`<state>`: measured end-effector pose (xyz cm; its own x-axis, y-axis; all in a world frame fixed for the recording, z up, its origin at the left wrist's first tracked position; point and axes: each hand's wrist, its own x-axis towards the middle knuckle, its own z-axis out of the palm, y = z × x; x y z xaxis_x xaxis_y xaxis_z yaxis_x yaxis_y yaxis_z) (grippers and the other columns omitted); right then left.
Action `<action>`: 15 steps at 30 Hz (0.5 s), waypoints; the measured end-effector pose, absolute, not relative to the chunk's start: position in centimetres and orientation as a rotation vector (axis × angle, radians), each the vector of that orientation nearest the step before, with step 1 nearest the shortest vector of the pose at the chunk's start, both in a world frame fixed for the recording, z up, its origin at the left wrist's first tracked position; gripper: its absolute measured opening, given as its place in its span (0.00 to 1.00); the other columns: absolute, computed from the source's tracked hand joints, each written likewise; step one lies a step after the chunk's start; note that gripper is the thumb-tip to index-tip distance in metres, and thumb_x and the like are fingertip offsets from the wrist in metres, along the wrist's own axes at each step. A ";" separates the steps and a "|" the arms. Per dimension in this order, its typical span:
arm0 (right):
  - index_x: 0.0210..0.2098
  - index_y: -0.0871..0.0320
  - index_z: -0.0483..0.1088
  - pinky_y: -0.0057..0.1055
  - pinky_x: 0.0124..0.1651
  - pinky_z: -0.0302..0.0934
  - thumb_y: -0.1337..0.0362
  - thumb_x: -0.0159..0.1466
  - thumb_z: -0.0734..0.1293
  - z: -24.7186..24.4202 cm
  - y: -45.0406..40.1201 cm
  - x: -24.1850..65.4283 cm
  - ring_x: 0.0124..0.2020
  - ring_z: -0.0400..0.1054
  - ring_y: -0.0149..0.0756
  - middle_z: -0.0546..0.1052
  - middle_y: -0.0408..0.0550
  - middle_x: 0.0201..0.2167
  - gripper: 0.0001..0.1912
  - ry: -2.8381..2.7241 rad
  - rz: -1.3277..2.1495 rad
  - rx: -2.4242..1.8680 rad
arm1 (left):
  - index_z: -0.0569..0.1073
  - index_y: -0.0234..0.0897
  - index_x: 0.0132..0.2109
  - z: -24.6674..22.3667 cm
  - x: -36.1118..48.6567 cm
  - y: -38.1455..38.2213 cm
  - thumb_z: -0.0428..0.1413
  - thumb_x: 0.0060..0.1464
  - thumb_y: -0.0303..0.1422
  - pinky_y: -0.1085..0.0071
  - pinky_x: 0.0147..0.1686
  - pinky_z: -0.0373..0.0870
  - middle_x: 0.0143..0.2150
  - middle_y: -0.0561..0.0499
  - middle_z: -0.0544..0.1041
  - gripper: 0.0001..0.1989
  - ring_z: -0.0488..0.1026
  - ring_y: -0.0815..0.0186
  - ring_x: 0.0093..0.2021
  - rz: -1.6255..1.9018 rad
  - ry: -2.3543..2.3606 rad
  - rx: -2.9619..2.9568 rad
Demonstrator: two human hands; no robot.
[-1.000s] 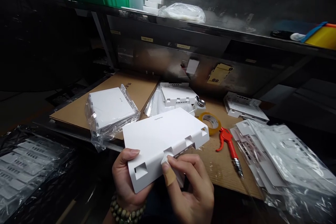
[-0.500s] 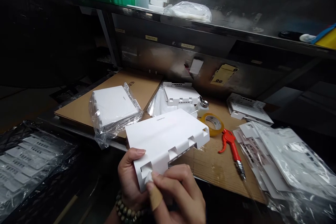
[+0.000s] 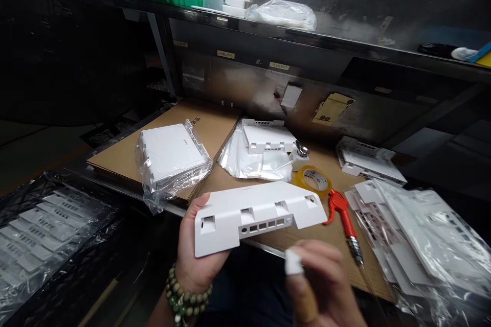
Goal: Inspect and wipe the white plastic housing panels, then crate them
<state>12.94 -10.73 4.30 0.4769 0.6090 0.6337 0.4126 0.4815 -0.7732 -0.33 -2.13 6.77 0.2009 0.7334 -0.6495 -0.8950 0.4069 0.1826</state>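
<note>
My left hand [image 3: 201,250] grips the left end of a white plastic router cover [image 3: 257,204], thumb on top and fingers underneath. The cover is tilted so that its row of port openings faces me. Apart from it, to the lower right, my right hand [image 3: 322,281] pinches a small white piece of cloth [image 3: 293,261] between thumb and fingers. A tan wrap [image 3: 305,299] covers the thumb, and this hand is blurred. Just beyond the cover lie a roll of yellow tape [image 3: 312,180] and a red air blow gun [image 3: 343,217].
Bagged covers [image 3: 172,156] rest on cardboard [image 3: 115,158] at left. Another cover [image 3: 268,137] lies on plastic bags [image 3: 238,158] beside a pump bottle [image 3: 300,158]. More covers [image 3: 414,230] are stacked right, and a crate of bagged parts [image 3: 42,237] is lower left. A shelf [image 3: 268,36] spans above.
My right hand has moved right, off the cover's left corner, with the white cloth still pinched. My left hand has turned the cover so its port side shows.
</note>
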 end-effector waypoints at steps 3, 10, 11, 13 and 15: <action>0.44 0.54 0.75 0.33 0.40 0.65 0.61 0.68 0.70 3.8 -10.3 15.6 0.37 0.72 0.36 0.78 0.45 0.35 0.06 -0.898 0.195 -1.068 | 0.78 0.25 0.42 6.9 -0.6 -1.7 0.48 0.68 0.31 0.54 0.42 0.83 0.33 0.39 0.85 0.16 0.84 0.51 0.35 1.132 0.709 -0.312; 0.47 0.53 0.70 0.36 0.39 0.70 0.58 0.71 0.66 2.7 -11.0 16.2 0.35 0.77 0.39 0.83 0.45 0.31 0.08 -0.942 0.420 -0.987 | 0.77 0.25 0.47 7.1 -0.7 -1.6 0.46 0.71 0.35 0.65 0.28 0.83 0.33 0.40 0.85 0.18 0.84 0.54 0.31 1.164 0.751 -0.335; 0.48 0.52 0.69 0.35 0.37 0.70 0.59 0.72 0.65 2.7 -11.0 15.9 0.35 0.77 0.38 0.83 0.45 0.32 0.07 -0.977 0.420 -0.960 | 0.77 0.26 0.47 7.1 -0.7 -1.7 0.46 0.71 0.35 0.66 0.26 0.82 0.32 0.41 0.85 0.18 0.84 0.55 0.30 1.172 0.756 -0.326; 0.50 0.51 0.68 0.33 0.34 0.71 0.59 0.73 0.64 2.7 -10.9 14.9 0.33 0.77 0.37 0.83 0.44 0.35 0.07 -1.019 0.453 -0.921 | 0.78 0.27 0.45 7.1 -0.7 -1.9 0.45 0.71 0.36 0.66 0.25 0.82 0.32 0.41 0.85 0.20 0.83 0.56 0.28 1.188 0.761 -0.298; 0.51 0.49 0.66 0.30 0.29 0.69 0.57 0.74 0.62 2.7 -10.8 13.7 0.28 0.75 0.33 0.84 0.47 0.43 0.08 -1.056 0.535 -0.911 | 0.79 0.28 0.44 7.0 -0.7 -2.1 0.43 0.72 0.37 0.64 0.29 0.83 0.34 0.41 0.86 0.22 0.84 0.55 0.29 1.212 0.737 -0.233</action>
<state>13.65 -10.76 2.73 0.4208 0.7548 0.5032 0.0411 0.5383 -0.8418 -0.65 -2.09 7.03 0.1558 0.7634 -0.6269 -0.9077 0.3610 0.2140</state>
